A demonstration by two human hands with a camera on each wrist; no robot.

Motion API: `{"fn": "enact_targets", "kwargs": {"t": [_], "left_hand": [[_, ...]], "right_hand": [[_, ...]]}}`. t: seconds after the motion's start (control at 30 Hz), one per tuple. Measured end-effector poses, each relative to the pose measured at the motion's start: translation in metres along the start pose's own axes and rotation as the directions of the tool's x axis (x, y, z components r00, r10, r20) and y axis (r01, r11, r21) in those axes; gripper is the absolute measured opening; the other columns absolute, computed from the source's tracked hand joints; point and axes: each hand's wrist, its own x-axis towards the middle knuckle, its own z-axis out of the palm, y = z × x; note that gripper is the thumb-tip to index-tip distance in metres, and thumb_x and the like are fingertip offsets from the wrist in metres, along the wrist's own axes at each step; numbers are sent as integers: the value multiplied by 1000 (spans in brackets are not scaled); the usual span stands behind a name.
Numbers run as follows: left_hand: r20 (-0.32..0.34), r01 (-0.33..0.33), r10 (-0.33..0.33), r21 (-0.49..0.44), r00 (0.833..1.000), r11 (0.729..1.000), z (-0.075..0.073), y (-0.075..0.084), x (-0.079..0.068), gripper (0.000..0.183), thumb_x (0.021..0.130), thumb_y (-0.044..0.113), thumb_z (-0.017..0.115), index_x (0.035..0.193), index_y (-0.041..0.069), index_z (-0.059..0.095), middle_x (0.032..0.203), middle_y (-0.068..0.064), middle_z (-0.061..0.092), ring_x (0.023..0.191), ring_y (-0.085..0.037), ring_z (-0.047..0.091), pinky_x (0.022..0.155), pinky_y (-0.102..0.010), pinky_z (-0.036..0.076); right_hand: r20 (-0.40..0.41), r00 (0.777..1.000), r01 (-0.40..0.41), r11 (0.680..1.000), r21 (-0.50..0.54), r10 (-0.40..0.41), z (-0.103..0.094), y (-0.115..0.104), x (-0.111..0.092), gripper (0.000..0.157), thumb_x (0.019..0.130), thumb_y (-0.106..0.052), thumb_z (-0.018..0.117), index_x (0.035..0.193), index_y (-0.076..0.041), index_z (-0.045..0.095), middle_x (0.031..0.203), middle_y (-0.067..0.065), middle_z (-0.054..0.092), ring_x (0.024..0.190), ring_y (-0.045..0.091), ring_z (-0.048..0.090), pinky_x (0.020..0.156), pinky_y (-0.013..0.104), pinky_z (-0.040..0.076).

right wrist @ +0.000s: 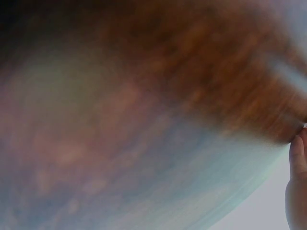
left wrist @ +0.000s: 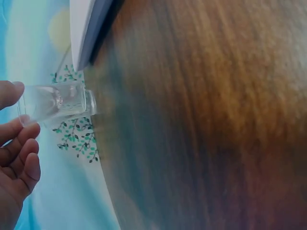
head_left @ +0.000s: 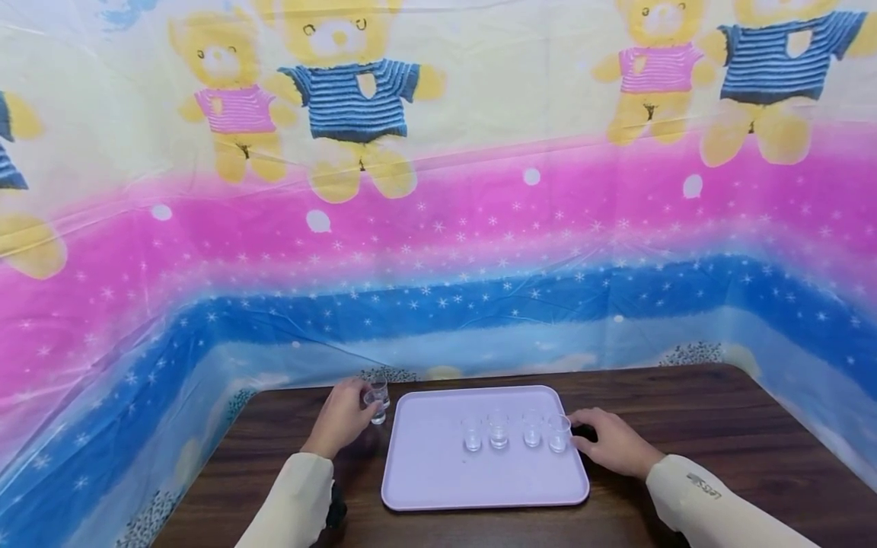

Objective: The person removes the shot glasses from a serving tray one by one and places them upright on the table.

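At the left of the lilac tray (head_left: pixel 428 472), my left hand (head_left: pixel 345 411) pinches a small clear shot glass (head_left: pixel 376 394) between thumb and fingers. The left wrist view shows this glass (left wrist: pixel 57 101) near its rim at the fingertips, its thick base toward the brown table. My right hand (head_left: pixel 611 443) is at the tray's right edge, thumb and forefinger spread apart. Its fingertips are right beside the rightmost shot glass (head_left: pixel 558 435), which stands upright on the tray. Only part of the right hand (right wrist: pixel 298 177) shows at the edge of the right wrist view.
More clear shot glasses stand in a row on the tray: one at the left (head_left: pixel 472 435), one beside it (head_left: pixel 498 431) and another (head_left: pixel 531 430). Beneath lies a dark wooden table (head_left: pixel 712 434). A printed bear curtain (head_left: pixel 479 304) hangs along its back and sides.
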Motion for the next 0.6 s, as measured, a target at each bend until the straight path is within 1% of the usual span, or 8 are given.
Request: {"fn": "enact_targets", "kwargs": {"t": [0.1,0.3,0.6], "left_hand": [[25,38,-38,10,999,999,2,-1,1,22,83,16,73,95,0,66,90,-11,61,87,-25,55,74,-42,47],[46,88,-89,19,995,996,8,-3,3,23,83,16,73,97,-2,66,86,-9,62,87,-25,55,73,-42,47],[55,144,-144,-2,988,990,12,-3,7,28,84,15,71,105,-3,66,92,-11,61,90,-26,55,72,-41,47]], "right_hand": [[-2,1000,-2,1000,2,2,0,0,0,29,87,-15,67,116,-11,65,115,6,61,113,31,53,94,53,39],[-8,1000,-3,1000,-2,3,0,0,0,29,87,-15,68,116,-11,65,115,6,61,114,31,53,94,52,39],[-5,1000,-20,1000,0,20,0,1,1,30,87,-17,68,117,-13,65,115,4,61,113,29,53,94,52,39]]}}
